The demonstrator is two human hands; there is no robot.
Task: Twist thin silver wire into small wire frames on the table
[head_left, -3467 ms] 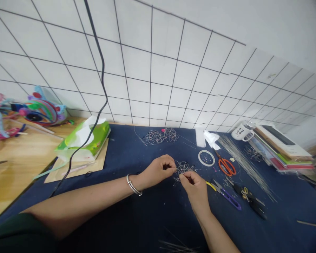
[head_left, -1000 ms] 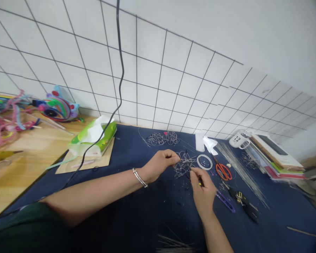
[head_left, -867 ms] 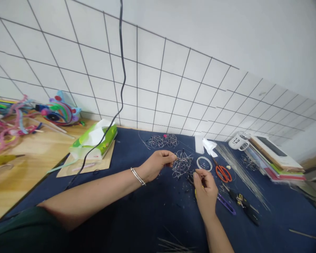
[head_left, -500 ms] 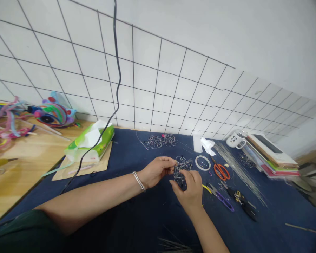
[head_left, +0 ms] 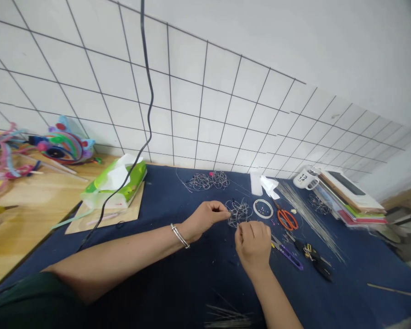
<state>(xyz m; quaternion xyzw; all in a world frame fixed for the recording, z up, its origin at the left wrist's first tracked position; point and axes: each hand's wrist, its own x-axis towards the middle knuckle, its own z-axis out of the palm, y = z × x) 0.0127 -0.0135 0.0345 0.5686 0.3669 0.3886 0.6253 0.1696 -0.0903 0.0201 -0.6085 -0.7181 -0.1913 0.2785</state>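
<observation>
A tangle of thin silver wire (head_left: 240,212) is between my two hands above the dark blue cloth. My left hand (head_left: 205,220), with a silver bracelet at the wrist, pinches the wire's left edge between thumb and fingertips. My right hand (head_left: 254,244) is closed at the tangle's lower edge, its fingers curled and fingertips pressed together; the exact piece of wire under them is too small to make out. Just right of the tangle lies a white ring (head_left: 263,209) with small beads inside.
Orange-handled scissors (head_left: 287,219), purple-handled snips (head_left: 289,257), black pliers (head_left: 317,262) and long straight wires (head_left: 311,219) lie right. Wire coils (head_left: 208,181) lie behind. A mug (head_left: 305,178) stands by stacked books (head_left: 351,196). A green tissue pack (head_left: 118,183) and hanging black cable (head_left: 150,100) are left.
My right hand has turned and its fingers have curled closed, moving slightly right. My left hand still pinches the tangle, more of which now shows between the hands.
</observation>
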